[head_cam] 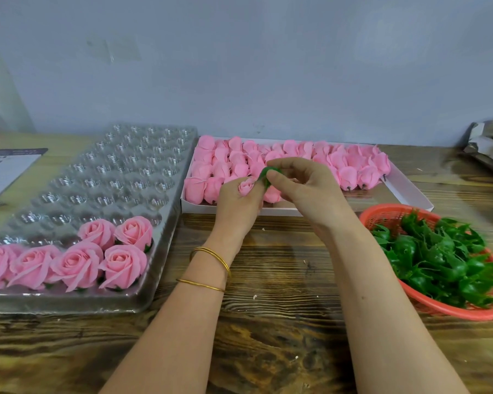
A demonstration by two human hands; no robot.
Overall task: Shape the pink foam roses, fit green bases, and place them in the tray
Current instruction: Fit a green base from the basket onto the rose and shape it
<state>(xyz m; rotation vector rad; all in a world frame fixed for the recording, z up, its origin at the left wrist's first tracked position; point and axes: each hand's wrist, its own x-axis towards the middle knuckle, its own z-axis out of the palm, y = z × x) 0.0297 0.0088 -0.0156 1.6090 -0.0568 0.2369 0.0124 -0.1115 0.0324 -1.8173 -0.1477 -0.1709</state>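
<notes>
Lettering on the paper sheet (3, 172) at far left is too blurred for us to read, while our left hand (236, 203) curls its grip round a pink rosebud (246, 186) and our right hand (305, 191) pinches a green base (265, 174) just beside it, above the white box (410, 191).

You have no readable text here. The printed sheet (3, 169) at the frame's left edge carries lines under a dark header, all too blurred to read.
</notes>
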